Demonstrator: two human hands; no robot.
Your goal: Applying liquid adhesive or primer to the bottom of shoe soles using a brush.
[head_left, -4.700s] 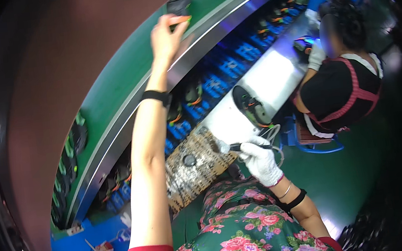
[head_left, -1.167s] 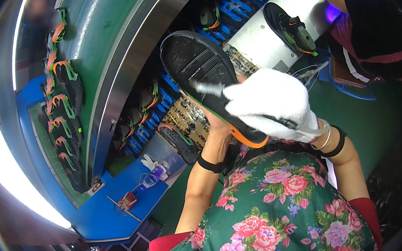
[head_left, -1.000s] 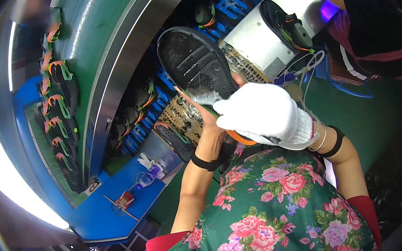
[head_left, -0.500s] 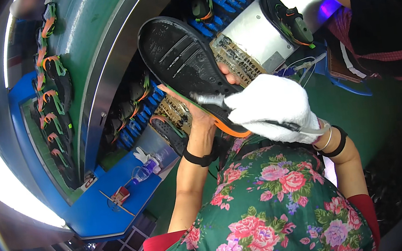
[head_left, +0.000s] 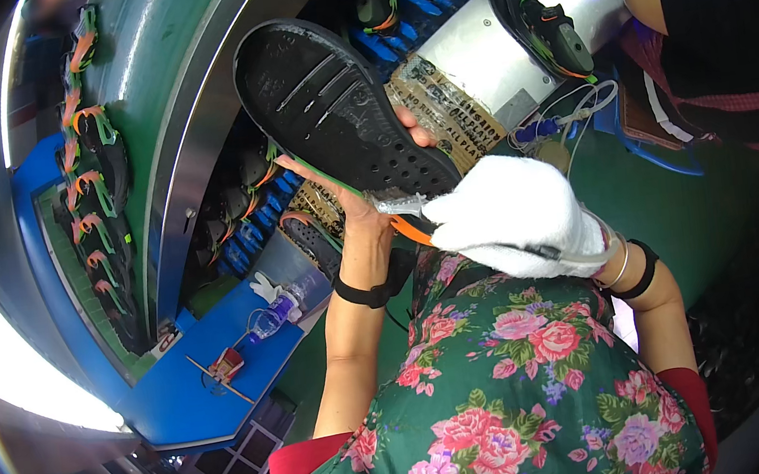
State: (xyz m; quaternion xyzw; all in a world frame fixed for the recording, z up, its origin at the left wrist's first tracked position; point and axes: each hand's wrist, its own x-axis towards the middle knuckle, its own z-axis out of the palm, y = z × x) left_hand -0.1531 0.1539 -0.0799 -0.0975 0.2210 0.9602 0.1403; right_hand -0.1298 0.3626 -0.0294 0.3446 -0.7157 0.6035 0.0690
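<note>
The left hand (head_left: 368, 215) holds a black shoe sole (head_left: 338, 115) up in front of the person, tread side facing the camera. Its fingers wrap around the sole's lower edge, where an orange strip shows. The right hand (head_left: 513, 217) (in a white glove) is closed around a small brush (head_left: 399, 205), and the brush tip touches the sole near the heel. Behind the sole runs a green conveyor belt (head_left: 154, 66). A black shoe (head_left: 543, 26) sits on a silver machine top (head_left: 508, 54) further right. A plastic bottle (head_left: 272, 319) lies on the blue table (head_left: 201, 398) to the left.
</note>
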